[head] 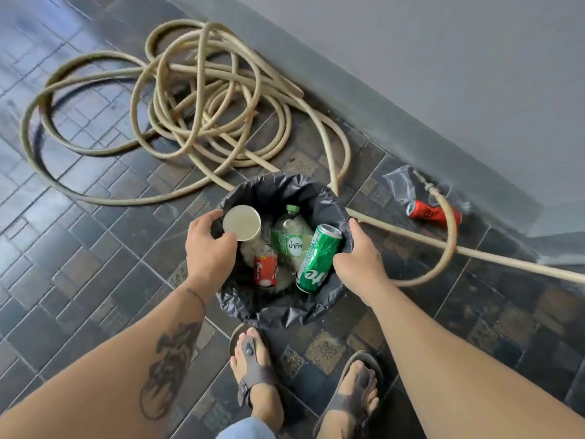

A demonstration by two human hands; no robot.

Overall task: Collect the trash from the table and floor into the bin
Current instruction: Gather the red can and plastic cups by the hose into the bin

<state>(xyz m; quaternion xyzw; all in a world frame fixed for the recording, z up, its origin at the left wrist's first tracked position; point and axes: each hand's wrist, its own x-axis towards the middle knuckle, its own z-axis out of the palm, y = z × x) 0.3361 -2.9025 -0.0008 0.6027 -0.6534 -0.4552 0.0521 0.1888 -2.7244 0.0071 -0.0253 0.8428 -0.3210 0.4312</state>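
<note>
Both hands gripping bin [340, 198] rim: left hand [207, 248] beside cup [241, 222], right hand [359, 261] beside green can [318, 258]. Red can [433, 213], wrapper [399, 185] lying near wall; collecting these next.

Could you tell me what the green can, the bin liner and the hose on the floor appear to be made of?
Green can: likely thin aluminium with a glossy printed coat, given its silvery rim and sheen.
Bin liner: thin black plastic film, judging by the fine crinkles and dull shine.
Hose: probably flexible rubber or PVC, beige and matt, since it lies in loose, soft coils.
</note>
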